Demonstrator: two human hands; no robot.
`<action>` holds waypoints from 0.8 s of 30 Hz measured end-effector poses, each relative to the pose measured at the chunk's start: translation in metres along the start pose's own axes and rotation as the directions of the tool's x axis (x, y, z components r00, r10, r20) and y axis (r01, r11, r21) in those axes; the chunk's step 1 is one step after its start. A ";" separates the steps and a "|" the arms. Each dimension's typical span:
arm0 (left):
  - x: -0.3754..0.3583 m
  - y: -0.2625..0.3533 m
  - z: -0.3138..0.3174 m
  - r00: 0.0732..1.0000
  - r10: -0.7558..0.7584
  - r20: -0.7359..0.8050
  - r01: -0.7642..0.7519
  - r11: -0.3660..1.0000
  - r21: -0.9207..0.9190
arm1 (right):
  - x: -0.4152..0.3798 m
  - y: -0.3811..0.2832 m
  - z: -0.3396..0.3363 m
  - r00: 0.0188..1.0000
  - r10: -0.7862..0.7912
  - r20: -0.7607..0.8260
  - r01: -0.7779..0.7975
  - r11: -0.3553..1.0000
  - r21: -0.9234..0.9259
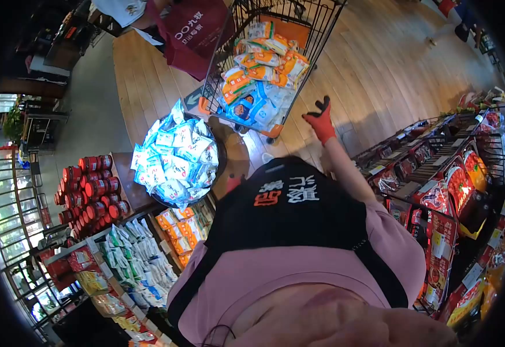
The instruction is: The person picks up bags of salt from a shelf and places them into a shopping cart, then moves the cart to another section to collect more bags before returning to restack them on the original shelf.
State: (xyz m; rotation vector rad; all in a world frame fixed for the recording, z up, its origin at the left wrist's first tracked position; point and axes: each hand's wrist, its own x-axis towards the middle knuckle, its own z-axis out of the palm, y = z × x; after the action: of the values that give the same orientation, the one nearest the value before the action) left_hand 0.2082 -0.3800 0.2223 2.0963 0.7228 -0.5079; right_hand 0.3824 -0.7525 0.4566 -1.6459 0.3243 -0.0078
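Note:
My right hand (320,120), in a red glove with dark fingertips, is raised beside the cart with its fingers apart and nothing in them. Only a small red part of my left hand (233,183) shows, between the round bin and my black apron; its fingers are too hidden to make out. The wire shopping cart (316,63) holds orange-and-white packets (261,72) above blue packets (251,110). Blue-and-white packets (177,153) are heaped in the round bin (222,156), close to my left hand.
Red jars (93,188) are stacked at the left, above shelves of green-and-white packets (137,254). Racks of red packages (437,196) stand at the right. A person's arm and light clothing (126,10) show at the top left, beside a dark red bag (189,37).

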 end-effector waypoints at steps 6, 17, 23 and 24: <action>0.035 0.031 -0.017 0.983 -0.175 0.048 0.169 0.789 -0.591 | 0.068 -0.046 -0.006 0.977 -0.182 0.108 0.205 0.939 -0.276; -0.129 0.031 0.069 0.901 -0.429 0.063 0.430 0.866 -0.255 | 0.311 -0.039 0.056 0.819 0.163 0.550 0.324 0.660 -0.678; -0.207 0.139 0.180 0.670 -0.735 0.105 0.605 0.459 -0.651 | 0.424 0.047 0.089 0.714 0.582 0.390 0.077 0.489 -0.869; -0.212 0.158 0.195 0.642 -0.759 0.108 0.590 0.399 -0.702 | 0.441 0.075 0.093 0.620 0.655 0.432 -0.137 0.633 -0.762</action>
State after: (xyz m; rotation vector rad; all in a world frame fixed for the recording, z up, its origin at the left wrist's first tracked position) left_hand 0.1334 -0.6821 0.3282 1.0568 1.6699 -0.3242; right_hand 0.8086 -0.7611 0.2910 -2.0963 0.1339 1.2299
